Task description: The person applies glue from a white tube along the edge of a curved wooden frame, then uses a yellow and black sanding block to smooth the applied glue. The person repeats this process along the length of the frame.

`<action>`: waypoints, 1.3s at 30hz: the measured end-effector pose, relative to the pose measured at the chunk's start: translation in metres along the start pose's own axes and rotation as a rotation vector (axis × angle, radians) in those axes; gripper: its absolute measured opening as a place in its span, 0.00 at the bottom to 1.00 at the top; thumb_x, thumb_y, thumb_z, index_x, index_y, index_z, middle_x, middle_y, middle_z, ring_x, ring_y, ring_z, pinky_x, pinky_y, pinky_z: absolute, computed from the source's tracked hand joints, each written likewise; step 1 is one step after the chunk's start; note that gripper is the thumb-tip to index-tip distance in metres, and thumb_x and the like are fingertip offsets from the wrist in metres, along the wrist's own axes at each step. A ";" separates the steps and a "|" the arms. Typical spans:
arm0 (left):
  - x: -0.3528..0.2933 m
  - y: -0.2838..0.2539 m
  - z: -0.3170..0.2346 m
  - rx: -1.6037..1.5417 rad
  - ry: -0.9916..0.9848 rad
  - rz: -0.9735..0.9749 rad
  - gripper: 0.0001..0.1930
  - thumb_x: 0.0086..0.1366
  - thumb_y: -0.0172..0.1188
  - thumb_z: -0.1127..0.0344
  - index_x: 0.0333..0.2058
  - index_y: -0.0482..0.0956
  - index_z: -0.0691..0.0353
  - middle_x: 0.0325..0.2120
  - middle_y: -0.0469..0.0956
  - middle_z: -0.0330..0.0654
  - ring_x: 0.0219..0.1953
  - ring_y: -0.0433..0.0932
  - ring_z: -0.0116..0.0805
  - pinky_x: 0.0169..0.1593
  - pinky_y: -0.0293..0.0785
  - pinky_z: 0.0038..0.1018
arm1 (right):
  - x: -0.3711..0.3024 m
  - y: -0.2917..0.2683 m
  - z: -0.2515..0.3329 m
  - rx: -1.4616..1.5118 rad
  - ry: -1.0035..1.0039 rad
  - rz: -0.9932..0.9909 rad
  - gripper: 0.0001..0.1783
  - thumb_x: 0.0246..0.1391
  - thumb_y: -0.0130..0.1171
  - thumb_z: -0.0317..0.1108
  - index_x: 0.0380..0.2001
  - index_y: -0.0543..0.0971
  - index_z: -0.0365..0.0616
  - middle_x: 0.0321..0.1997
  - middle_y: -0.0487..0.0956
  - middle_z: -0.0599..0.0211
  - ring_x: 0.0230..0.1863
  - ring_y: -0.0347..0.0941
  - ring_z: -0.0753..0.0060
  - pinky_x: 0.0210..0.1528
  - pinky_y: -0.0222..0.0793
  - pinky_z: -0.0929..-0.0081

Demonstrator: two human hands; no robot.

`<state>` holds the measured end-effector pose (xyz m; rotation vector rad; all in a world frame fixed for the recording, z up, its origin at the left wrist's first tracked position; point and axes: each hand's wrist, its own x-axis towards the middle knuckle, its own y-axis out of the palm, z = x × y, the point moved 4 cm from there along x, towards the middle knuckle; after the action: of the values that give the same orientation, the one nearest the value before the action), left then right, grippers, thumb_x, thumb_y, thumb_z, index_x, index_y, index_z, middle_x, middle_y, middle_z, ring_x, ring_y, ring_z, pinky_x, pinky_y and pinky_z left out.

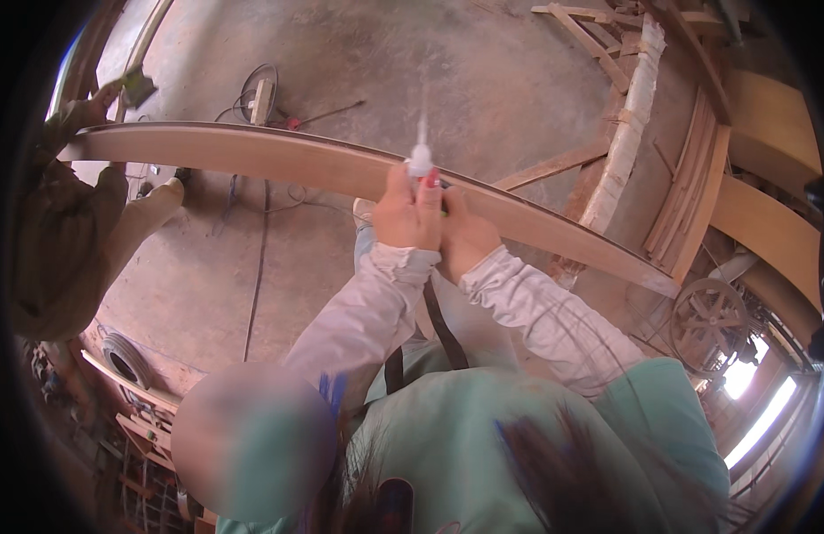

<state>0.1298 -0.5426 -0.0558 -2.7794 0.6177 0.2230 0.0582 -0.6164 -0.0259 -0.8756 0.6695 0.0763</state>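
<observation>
My left hand (406,216) is closed around a small bottle with a pointed white nozzle (420,161), which sticks up past the fingers, tip away from me. Its body is hidden in the grip. A red spot shows beside the left thumb. Pressed against it, my right hand (468,233) has its fingers curled in; a bit of something dark green shows at them, too covered to name. Just behind both hands runs a long, slightly curved wooden board (243,153) with a dark far edge. My hands overlap its middle in view; whether they touch it I cannot tell.
At far left another person's gloved hand (93,107) is by the board's end, near a yellow-green block (138,87). Cables and a wheel-like coil (260,89) lie on the concrete floor (340,53). Wooden strips (688,187) and a spoked wheel (710,313) stand right.
</observation>
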 end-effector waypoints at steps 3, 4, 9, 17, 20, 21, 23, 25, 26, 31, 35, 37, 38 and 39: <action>-0.004 0.012 -0.010 -0.015 0.039 0.068 0.15 0.66 0.56 0.56 0.42 0.73 0.62 0.22 0.76 0.49 0.23 0.77 0.46 0.29 0.72 0.34 | -0.012 -0.004 -0.009 -0.004 0.019 -0.070 0.26 0.49 0.59 0.39 0.54 0.70 0.58 0.54 0.67 0.61 0.41 0.76 0.50 0.38 0.75 0.55; -0.005 0.011 -0.011 -0.016 0.038 0.088 0.15 0.66 0.57 0.56 0.41 0.73 0.62 0.22 0.76 0.49 0.23 0.77 0.46 0.29 0.72 0.34 | -0.013 0.000 -0.011 0.001 -0.003 -0.114 0.26 0.49 0.59 0.38 0.55 0.70 0.58 0.54 0.67 0.61 0.41 0.76 0.50 0.38 0.75 0.55; -0.001 -0.023 0.001 0.017 0.032 -0.074 0.14 0.67 0.56 0.58 0.40 0.73 0.64 0.22 0.77 0.46 0.23 0.78 0.41 0.29 0.72 0.32 | 0.004 0.013 0.017 0.029 -0.137 -0.090 0.24 0.50 0.56 0.36 0.53 0.70 0.59 0.54 0.68 0.63 0.41 0.76 0.54 0.38 0.75 0.56; 0.007 -0.036 -0.005 -0.098 -0.020 -0.033 0.14 0.69 0.52 0.57 0.40 0.72 0.64 0.24 0.78 0.41 0.27 0.80 0.30 0.32 0.73 0.25 | 0.012 0.009 0.030 0.048 -0.184 -0.052 0.15 0.50 0.53 0.32 0.44 0.75 0.55 0.47 0.68 0.57 0.38 0.76 0.52 0.37 0.75 0.56; 0.005 -0.020 -0.005 -0.058 0.014 0.006 0.15 0.69 0.53 0.55 0.38 0.72 0.64 0.22 0.77 0.41 0.25 0.79 0.32 0.31 0.73 0.26 | 0.006 0.010 0.015 0.067 -0.129 -0.110 0.17 0.47 0.56 0.31 0.44 0.75 0.55 0.48 0.68 0.58 0.38 0.76 0.51 0.37 0.75 0.56; 0.004 -0.015 -0.006 -0.063 0.013 0.013 0.15 0.69 0.53 0.55 0.38 0.72 0.63 0.22 0.77 0.42 0.24 0.78 0.32 0.31 0.73 0.27 | 0.004 0.009 0.011 0.054 -0.109 -0.098 0.18 0.46 0.57 0.31 0.44 0.75 0.54 0.49 0.68 0.58 0.38 0.76 0.51 0.37 0.75 0.56; 0.001 -0.004 -0.007 -0.075 0.008 0.034 0.15 0.68 0.54 0.54 0.38 0.72 0.63 0.22 0.77 0.42 0.24 0.78 0.33 0.30 0.72 0.28 | -0.002 0.006 0.003 0.027 -0.063 -0.074 0.19 0.45 0.59 0.31 0.43 0.76 0.53 0.50 0.68 0.59 0.38 0.76 0.51 0.37 0.75 0.55; -0.003 0.005 -0.005 -0.033 0.010 0.056 0.15 0.67 0.55 0.55 0.38 0.72 0.63 0.21 0.76 0.45 0.22 0.77 0.39 0.28 0.72 0.31 | -0.009 0.004 -0.004 0.029 -0.062 -0.107 0.20 0.45 0.60 0.31 0.45 0.75 0.53 0.50 0.68 0.59 0.38 0.76 0.50 0.37 0.75 0.54; -0.005 0.009 -0.004 -0.010 0.025 0.063 0.15 0.67 0.55 0.56 0.37 0.72 0.63 0.21 0.76 0.46 0.22 0.77 0.41 0.28 0.71 0.32 | -0.012 0.003 -0.007 0.030 -0.063 -0.124 0.21 0.45 0.60 0.31 0.46 0.74 0.53 0.51 0.68 0.59 0.39 0.76 0.50 0.37 0.74 0.54; -0.018 0.034 -0.022 0.051 0.064 0.212 0.14 0.64 0.58 0.57 0.35 0.73 0.64 0.21 0.74 0.48 0.23 0.75 0.47 0.29 0.70 0.35 | -0.036 0.008 -0.029 0.035 0.096 -0.156 0.26 0.49 0.59 0.33 0.53 0.70 0.56 0.52 0.67 0.60 0.41 0.76 0.49 0.38 0.74 0.53; -0.022 0.017 -0.012 0.024 0.028 0.137 0.11 0.64 0.57 0.60 0.36 0.74 0.63 0.22 0.74 0.50 0.24 0.75 0.47 0.29 0.71 0.35 | -0.034 0.013 -0.016 0.073 0.023 -0.179 0.26 0.49 0.58 0.33 0.53 0.70 0.58 0.52 0.67 0.62 0.41 0.76 0.52 0.38 0.75 0.55; -0.012 -0.010 -0.007 0.040 -0.024 0.012 0.10 0.66 0.55 0.61 0.37 0.73 0.62 0.24 0.75 0.47 0.24 0.78 0.41 0.29 0.72 0.31 | -0.016 0.018 0.002 0.065 -0.120 -0.190 0.24 0.50 0.57 0.33 0.52 0.70 0.58 0.51 0.68 0.61 0.40 0.77 0.53 0.38 0.75 0.56; -0.005 -0.024 -0.005 0.012 -0.006 -0.022 0.11 0.67 0.54 0.60 0.38 0.72 0.63 0.25 0.76 0.45 0.25 0.79 0.36 0.29 0.72 0.28 | -0.006 0.021 0.013 0.079 -0.163 -0.186 0.22 0.51 0.56 0.33 0.51 0.70 0.58 0.50 0.68 0.61 0.40 0.77 0.54 0.37 0.76 0.56; 0.002 -0.037 -0.004 -0.017 0.012 -0.054 0.12 0.69 0.52 0.60 0.38 0.72 0.64 0.25 0.76 0.42 0.26 0.79 0.32 0.30 0.72 0.26 | 0.006 0.024 0.025 0.093 -0.203 -0.184 0.21 0.51 0.55 0.33 0.51 0.70 0.58 0.50 0.68 0.61 0.40 0.77 0.54 0.37 0.76 0.57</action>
<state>0.1483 -0.5124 -0.0435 -2.8116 0.5450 0.2012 0.0680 -0.5840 -0.0345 -0.8241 0.3975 -0.0308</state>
